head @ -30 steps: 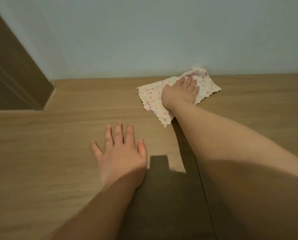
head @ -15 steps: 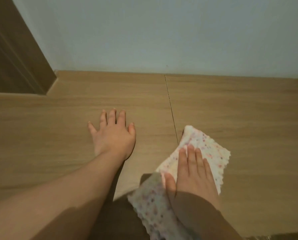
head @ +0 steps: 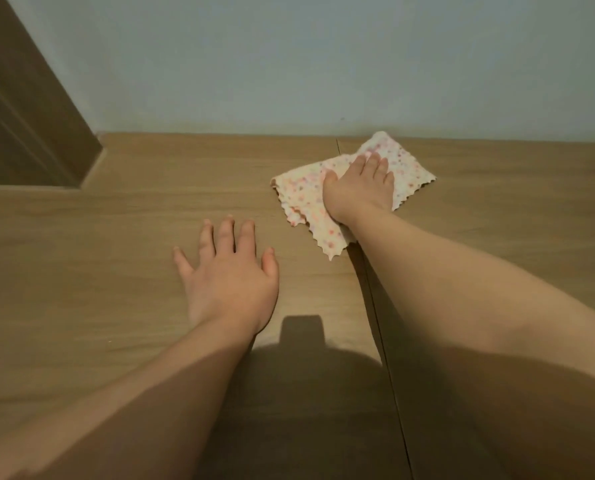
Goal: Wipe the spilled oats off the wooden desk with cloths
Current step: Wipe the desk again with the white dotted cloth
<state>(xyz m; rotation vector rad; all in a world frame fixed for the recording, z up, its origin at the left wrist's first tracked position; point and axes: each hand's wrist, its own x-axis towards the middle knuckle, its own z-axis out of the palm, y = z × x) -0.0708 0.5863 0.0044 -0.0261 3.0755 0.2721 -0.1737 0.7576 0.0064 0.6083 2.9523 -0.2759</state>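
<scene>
Right now we press our right hand (head: 358,188) flat, fingers extended, on the speckled cloth (head: 306,199), which lies on the wooden desk (head: 81,254) near the back wall (head: 289,64), across the desk's seam. Our left hand (head: 230,282) rests open, palm down, on bare wood, holding nothing; no oats are visible

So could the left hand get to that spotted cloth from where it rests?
Probably yes. The left hand lies flat and empty on the wooden desk, with only bare wood between it and the spotted cloth. The right hand presses on the cloth's middle, but its near-left edge stays uncovered.
</scene>
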